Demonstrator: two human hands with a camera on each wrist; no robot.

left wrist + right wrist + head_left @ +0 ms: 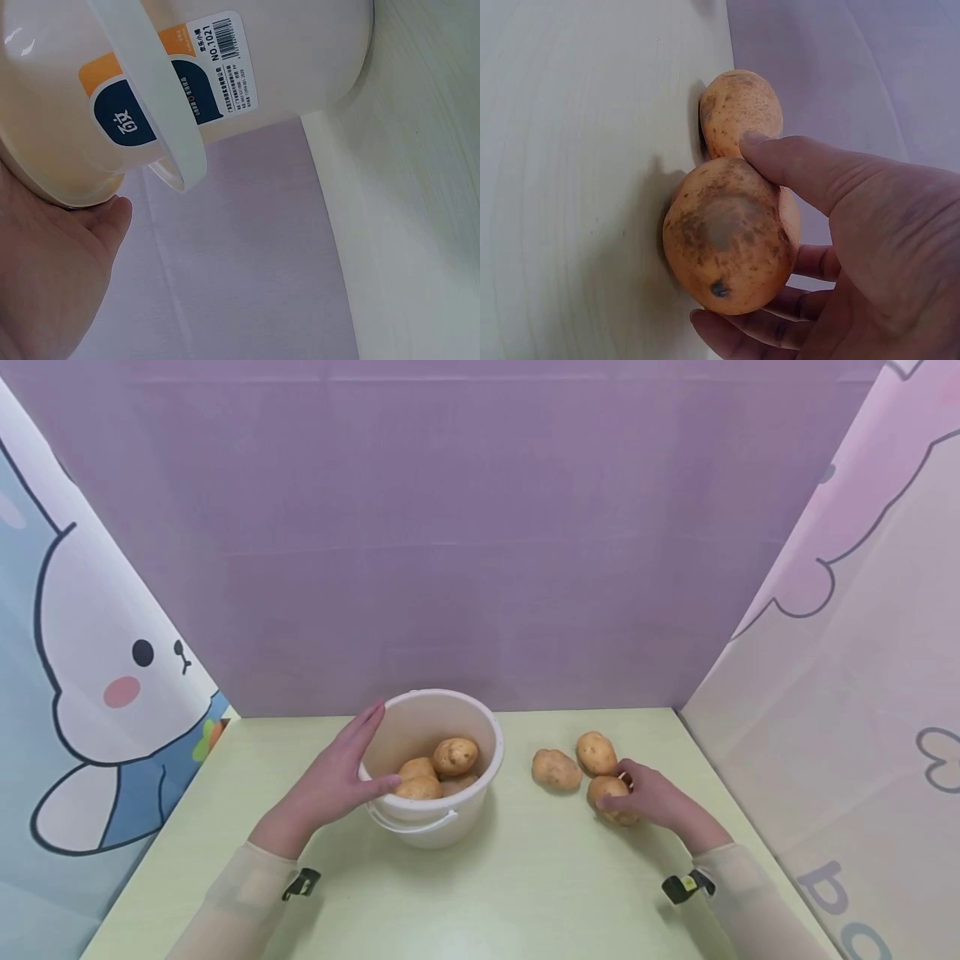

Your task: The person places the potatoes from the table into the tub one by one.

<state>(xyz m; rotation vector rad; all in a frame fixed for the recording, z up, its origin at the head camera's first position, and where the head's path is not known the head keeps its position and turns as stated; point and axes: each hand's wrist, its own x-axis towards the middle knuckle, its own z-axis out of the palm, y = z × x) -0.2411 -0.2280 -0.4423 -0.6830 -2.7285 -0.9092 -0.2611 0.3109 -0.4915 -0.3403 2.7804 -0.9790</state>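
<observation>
Potato is gripped by the right hand on the right of the bench | white bucket lies to the potato's left, touched by the left hand, spread wide.

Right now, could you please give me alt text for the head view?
A person's right hand grips a potato on a pale table, two more potatoes nearby; the left hand touches a white bucket with potatoes inside.

One bucket holds four visible potatoes; three other potatoes lie outside it.
</observation>
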